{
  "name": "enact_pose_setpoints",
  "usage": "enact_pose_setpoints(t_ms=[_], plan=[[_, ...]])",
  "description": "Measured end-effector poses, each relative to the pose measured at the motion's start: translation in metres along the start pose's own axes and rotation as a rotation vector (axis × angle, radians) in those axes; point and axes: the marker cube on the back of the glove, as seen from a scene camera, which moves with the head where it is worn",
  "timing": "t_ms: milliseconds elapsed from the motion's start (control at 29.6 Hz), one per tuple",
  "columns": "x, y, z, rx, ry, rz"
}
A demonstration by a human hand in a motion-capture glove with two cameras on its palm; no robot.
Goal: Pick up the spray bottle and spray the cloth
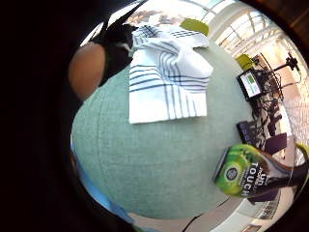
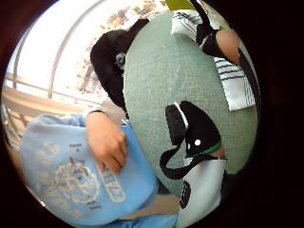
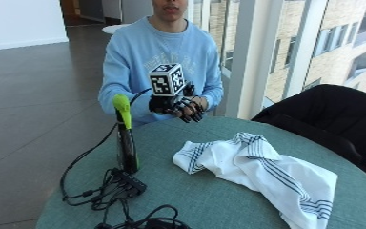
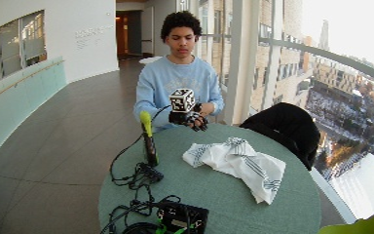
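Note:
A dark spray bottle [image 3: 127,143] with a lime-green trigger head stands upright on the round green table [image 3: 189,200], near its left edge. A white cloth with blue stripes [image 3: 259,167] lies crumpled at the table's middle right. My gloved right hand [image 3: 177,106] hovers above the table's far edge, to the right of the bottle's head and apart from it. Its fingers hang loosely curled and hold nothing. In the little finger side palm view, the bottle [image 1: 251,171] stands at the table's rim and the cloth [image 1: 164,77] lies spread beyond it.
Black cables and a small box [image 3: 123,183] lie at the bottle's foot and trail to the table's front edge. A black chair with a dark garment [image 3: 322,114] stands at the right. The person's bare hand [image 2: 107,142] rests on the blue sweatshirt below the table.

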Motion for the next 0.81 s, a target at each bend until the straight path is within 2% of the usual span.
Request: enact_pose_setpoints(t_ms=[202,438,573,641,810], plan=[[0.021,0.047,-0.014,0.069,-0.025,0.133],[0.066,0.117,-0.032,0.182,-0.122,0.374],[0.099,0.137,-0.039,0.394,-0.204,0.583],[0.112,0.146,-0.040,0.467,-0.266,0.612],[0.135,0.167,-0.044,0.452,-0.463,0.667]])
